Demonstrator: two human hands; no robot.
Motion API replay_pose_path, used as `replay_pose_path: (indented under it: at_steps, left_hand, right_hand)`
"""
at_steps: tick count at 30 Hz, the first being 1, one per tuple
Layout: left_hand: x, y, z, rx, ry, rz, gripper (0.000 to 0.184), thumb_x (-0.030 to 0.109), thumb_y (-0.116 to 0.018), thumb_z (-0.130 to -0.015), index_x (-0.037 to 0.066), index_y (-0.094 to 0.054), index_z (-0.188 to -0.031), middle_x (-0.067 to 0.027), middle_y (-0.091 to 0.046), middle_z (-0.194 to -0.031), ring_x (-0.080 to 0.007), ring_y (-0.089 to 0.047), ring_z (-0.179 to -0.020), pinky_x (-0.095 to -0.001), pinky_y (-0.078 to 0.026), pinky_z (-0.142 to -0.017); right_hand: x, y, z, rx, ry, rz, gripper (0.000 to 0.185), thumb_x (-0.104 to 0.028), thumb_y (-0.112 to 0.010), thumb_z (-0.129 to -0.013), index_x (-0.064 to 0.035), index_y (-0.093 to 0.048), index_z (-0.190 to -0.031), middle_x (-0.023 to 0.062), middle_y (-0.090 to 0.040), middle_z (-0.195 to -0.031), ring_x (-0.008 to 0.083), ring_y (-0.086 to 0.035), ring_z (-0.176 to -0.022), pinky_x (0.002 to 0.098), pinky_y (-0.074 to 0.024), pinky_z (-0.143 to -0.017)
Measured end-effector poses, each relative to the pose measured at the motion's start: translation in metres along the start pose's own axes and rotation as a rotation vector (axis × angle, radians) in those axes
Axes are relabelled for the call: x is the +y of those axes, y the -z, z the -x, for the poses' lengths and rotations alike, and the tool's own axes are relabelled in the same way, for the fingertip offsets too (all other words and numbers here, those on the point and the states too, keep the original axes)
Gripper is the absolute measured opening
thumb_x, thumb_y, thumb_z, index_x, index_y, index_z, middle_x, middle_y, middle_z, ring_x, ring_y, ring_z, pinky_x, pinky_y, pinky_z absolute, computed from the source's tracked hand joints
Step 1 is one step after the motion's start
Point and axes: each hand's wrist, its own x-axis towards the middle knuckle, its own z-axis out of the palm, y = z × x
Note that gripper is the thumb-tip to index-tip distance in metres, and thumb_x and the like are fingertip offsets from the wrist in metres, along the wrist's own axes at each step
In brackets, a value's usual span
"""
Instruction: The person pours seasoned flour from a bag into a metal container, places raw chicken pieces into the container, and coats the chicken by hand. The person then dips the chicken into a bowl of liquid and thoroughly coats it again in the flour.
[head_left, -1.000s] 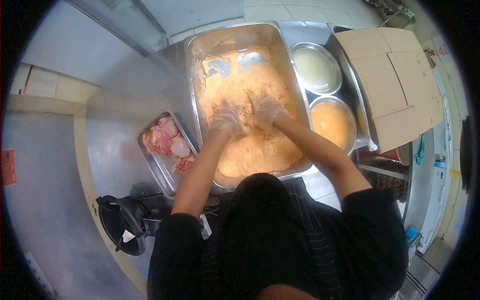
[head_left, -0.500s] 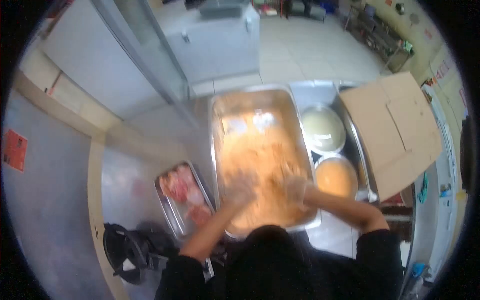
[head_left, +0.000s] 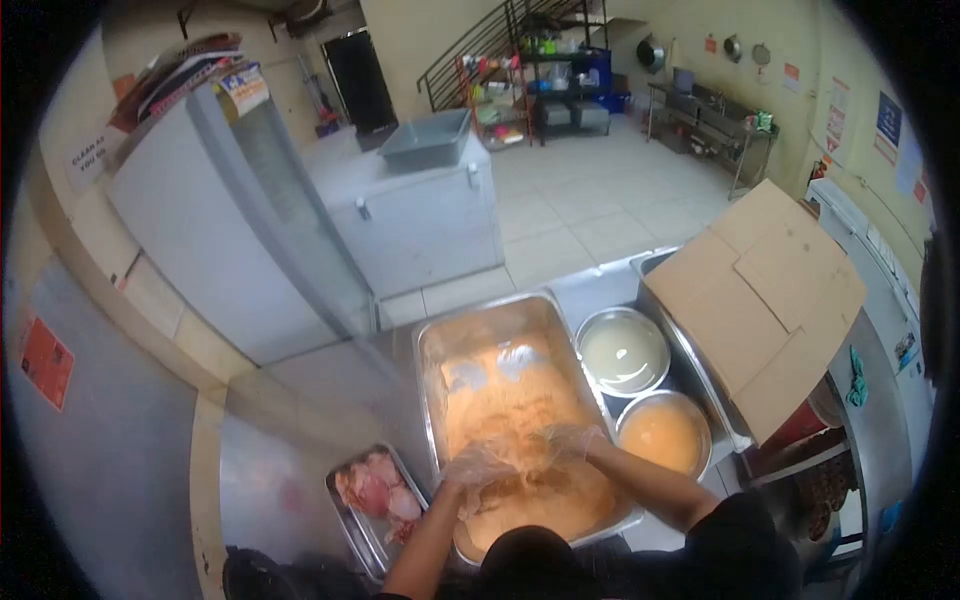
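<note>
A deep steel pan [head_left: 428,395] full of orange-tinted flour [head_left: 520,400] lies in front of me. Both my hands wear clear plastic gloves and are down in the flour, close together. My left hand [head_left: 482,462] curls around the left side of a flour-coated lump [head_left: 525,455], probably a meat piece, though the coating hides its kind. From the right, my right hand [head_left: 572,445] closes on the same lump, its fingertips partly buried. Raw chicken pieces [head_left: 375,487] sit in a smaller steel tray [head_left: 365,545] beside my left forearm.
Right of the pan stand a bowl of pale liquid [head_left: 625,352] and a bowl of orange mixture [head_left: 662,438]. Flattened cardboard [head_left: 765,300] covers another steel container. Beyond the steel table [head_left: 300,420] are a chest freezer [head_left: 430,225] and an upright glass-door fridge [head_left: 230,220].
My head view has tilted up, so the room shows more and the pan sits lower. My hands, blurred and apart before, have come together around a coated lump.
</note>
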Motion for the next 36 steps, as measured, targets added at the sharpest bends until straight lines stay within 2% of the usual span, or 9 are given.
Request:
replay_pose_path:
  at_steps: [6,11,17,19,20,22,25,29,36]
  left_hand:
    - [-0.102,-0.012,-0.08,-0.12,0.363,-0.894,0.032,0.026,-0.04,-0.087,0.001,-0.059,-0.078,-0.0168,-0.064,-0.082,-0.0244,-0.063,-0.076,-0.0375,-0.05,-0.063]
    - [-0.145,-0.05,-0.083,-0.217,-0.127,-1.012,0.022,0.02,-0.046,-0.082,0.004,-0.059,-0.072,-0.0159,-0.064,-0.073,-0.0253,-0.063,-0.066,-0.0379,-0.049,-0.055]
    - [-0.072,-0.047,-0.01,-0.753,-0.03,-0.336,0.027,0.026,-0.05,-0.083,0.013,-0.064,-0.103,-0.0165,-0.065,-0.097,-0.0289,-0.06,-0.092,-0.046,-0.045,-0.077]
    - [-0.099,-0.14,0.051,0.85,-0.512,-1.167,0.037,0.034,-0.051,-0.085,0.015,-0.06,-0.116,-0.0195,-0.06,-0.111,-0.0323,-0.055,-0.104,-0.0576,-0.04,-0.082]
    - [-0.081,-0.158,0.045,0.854,-0.51,-1.154,0.037,0.034,-0.051,-0.085,0.015,-0.06,-0.116,-0.0195,-0.06,-0.111,-0.0323,-0.055,-0.104,-0.0576,-0.04,-0.082]
    - [-0.026,-0.171,0.044,-0.33,0.979,-0.957,0.05,0.028,-0.052,-0.088,-0.001,-0.047,-0.128,-0.0234,-0.049,-0.127,-0.0346,-0.045,-0.12,-0.0654,-0.031,-0.092]
    - [-0.01,-0.116,0.023,-0.619,0.233,-1.132,0.042,0.041,-0.044,-0.091,0.007,-0.064,-0.107,-0.0207,-0.061,-0.104,-0.0302,-0.058,-0.1,-0.057,-0.043,-0.081]
    - [-0.065,-0.097,0.011,-0.14,0.407,-0.515,0.032,0.024,-0.057,-0.083,-0.001,-0.063,-0.101,-0.012,-0.064,-0.072,-0.0276,-0.063,-0.064,-0.0408,-0.052,-0.06]
    - [0.054,0.024,0.007,-0.238,0.108,-0.337,0.028,0.032,-0.055,-0.082,0.014,-0.061,-0.102,-0.0101,-0.066,-0.092,-0.0198,-0.064,-0.082,-0.0368,-0.05,-0.076]
  right_hand:
    - [0.018,-0.014,-0.068,0.507,-0.739,-0.747,0.051,-0.044,-0.046,-0.086,-0.0028,-0.056,-0.115,0.0228,-0.06,-0.107,0.0318,-0.061,-0.094,0.0397,-0.0465,-0.085]
    - [0.02,-0.043,-0.092,0.211,-0.427,0.148,0.028,-0.031,-0.055,-0.081,-0.0062,-0.065,-0.074,0.0144,-0.063,-0.069,0.0262,-0.06,-0.065,0.044,-0.0469,-0.058]
    - [-0.026,-0.047,-0.029,-0.325,0.015,0.132,0.036,-0.036,-0.048,-0.086,-0.0048,-0.064,-0.093,0.0177,-0.064,-0.084,0.0303,-0.062,-0.074,0.0436,-0.047,-0.067]
    - [-0.07,-0.006,0.043,0.055,-0.093,-0.039,0.043,-0.037,-0.065,-0.069,-0.0037,-0.068,-0.096,0.0211,-0.064,-0.098,0.0348,-0.062,-0.085,0.0459,-0.0497,-0.075]
    - [-0.11,0.057,0.064,-0.114,-0.258,-0.155,0.054,-0.037,-0.067,-0.069,-0.0037,-0.062,-0.112,0.0262,-0.058,-0.108,0.037,-0.057,-0.099,0.0481,-0.0451,-0.086]
    - [-0.086,-0.019,0.045,-0.312,-0.335,-0.063,0.053,-0.034,-0.067,-0.069,-0.0025,-0.062,-0.111,0.0265,-0.059,-0.107,0.0384,-0.057,-0.098,0.0472,-0.0461,-0.084]
    - [-0.047,-0.074,0.019,-0.383,-0.254,0.245,0.025,-0.021,-0.058,-0.074,-0.0017,-0.068,-0.088,0.0182,-0.065,-0.083,0.0265,-0.064,-0.073,0.0389,-0.0512,-0.057]
    - [-0.027,-0.058,0.002,-0.088,-0.212,0.242,0.023,-0.022,-0.057,-0.074,-0.002,-0.067,-0.08,0.0153,-0.065,-0.082,0.0264,-0.063,-0.072,0.0374,-0.0498,-0.062]
    - [-0.052,0.051,0.04,-0.02,0.0,-0.229,0.028,-0.03,-0.059,-0.073,-0.0044,-0.064,-0.083,0.0154,-0.062,-0.08,0.0268,-0.06,-0.079,0.038,-0.0473,-0.071]
